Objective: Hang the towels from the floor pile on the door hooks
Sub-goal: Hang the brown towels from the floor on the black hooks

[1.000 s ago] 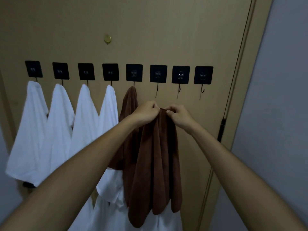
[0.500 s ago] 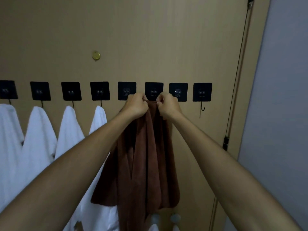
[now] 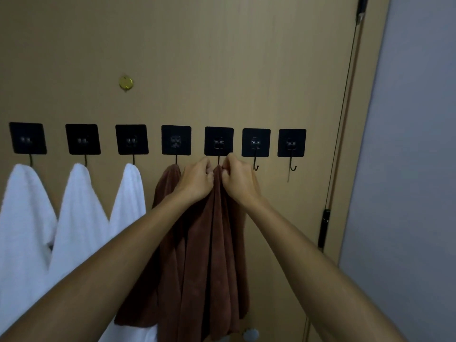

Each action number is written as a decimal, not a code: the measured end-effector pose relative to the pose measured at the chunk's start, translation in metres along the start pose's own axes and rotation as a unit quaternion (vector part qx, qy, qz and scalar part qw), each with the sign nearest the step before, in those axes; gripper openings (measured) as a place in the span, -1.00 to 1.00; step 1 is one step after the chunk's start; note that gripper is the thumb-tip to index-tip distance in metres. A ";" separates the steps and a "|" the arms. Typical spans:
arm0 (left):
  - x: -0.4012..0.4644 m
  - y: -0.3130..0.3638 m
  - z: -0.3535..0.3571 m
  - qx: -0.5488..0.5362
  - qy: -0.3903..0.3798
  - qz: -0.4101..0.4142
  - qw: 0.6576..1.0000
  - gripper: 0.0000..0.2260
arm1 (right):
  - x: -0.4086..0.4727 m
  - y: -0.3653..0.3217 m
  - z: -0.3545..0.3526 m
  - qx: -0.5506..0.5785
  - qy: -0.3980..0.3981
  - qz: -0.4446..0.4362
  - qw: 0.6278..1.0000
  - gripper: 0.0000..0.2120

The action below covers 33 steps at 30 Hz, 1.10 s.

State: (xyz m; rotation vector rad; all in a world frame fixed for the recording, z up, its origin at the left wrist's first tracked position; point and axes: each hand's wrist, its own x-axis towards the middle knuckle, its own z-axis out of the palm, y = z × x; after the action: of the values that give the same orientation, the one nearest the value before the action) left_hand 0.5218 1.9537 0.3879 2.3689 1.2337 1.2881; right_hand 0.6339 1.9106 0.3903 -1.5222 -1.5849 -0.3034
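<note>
Filling most of the view, a tan wooden door (image 3: pixel 222 58) is seen square-on, with a grey wall (image 3: pixel 414 144) to its right and a thin dark rod (image 3: pixel 345 107) running down along the door's right edge. A small brass disc (image 3: pixel 126 82) is fixed to the door above a level row of seven black square hook pads (image 3: pixel 176 140). Three white towels (image 3: pixel 81 206) are hung from the three pads at the left, each drooping in a peaked fold and lying close beside its neighbour. A hanging brown towel (image 3: pixel 167 191) is carried by the fourth pad's hook and is partly hidden behind the left forearm. The two empty hooks (image 3: pixel 256 167) at the right end are seen bare, their wire ends curled upward.

A second brown towel (image 3: pixel 217 243) is held up just below the fifth pad (image 3: pixel 218 141), its gathered top edge raised to the wire hook there; whether the cloth is already caught on that hook cannot be told, since the tip of the hook is covered by the fingers. The top of this towel is pinched from the left by the left hand (image 3: pixel 196 180), fingers curled tightly into the fabric. It is gripped from the right by the right hand (image 3: pixel 238 180) in the same closed way, knuckles nearly touching those of the other hand. Below the two hands the towel is let fall in long vertical folds in front of the door, overlapping the lower part of the hanging brown towel.
</note>
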 end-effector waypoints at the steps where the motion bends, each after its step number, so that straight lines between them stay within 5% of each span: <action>1: -0.001 0.000 0.000 0.000 0.004 0.001 1.000 -0.89 | 0.001 0.000 0.000 0.003 0.002 0.000 1.000 -0.93; 12: -0.018 0.010 0.012 -0.084 -0.006 -0.054 0.995 -0.83 | -0.021 0.013 0.016 0.053 0.020 0.004 0.998 -0.66; 33: -0.031 -0.001 0.022 -0.038 -0.077 -0.028 0.996 -0.69 | -0.031 0.018 0.026 0.114 0.018 -0.005 0.993 -0.75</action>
State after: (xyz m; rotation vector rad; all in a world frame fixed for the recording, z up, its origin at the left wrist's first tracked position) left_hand 0.5298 1.9364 0.3548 2.3132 1.1752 1.0935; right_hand 0.6342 1.9111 0.3462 -1.3271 -1.5438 -0.1486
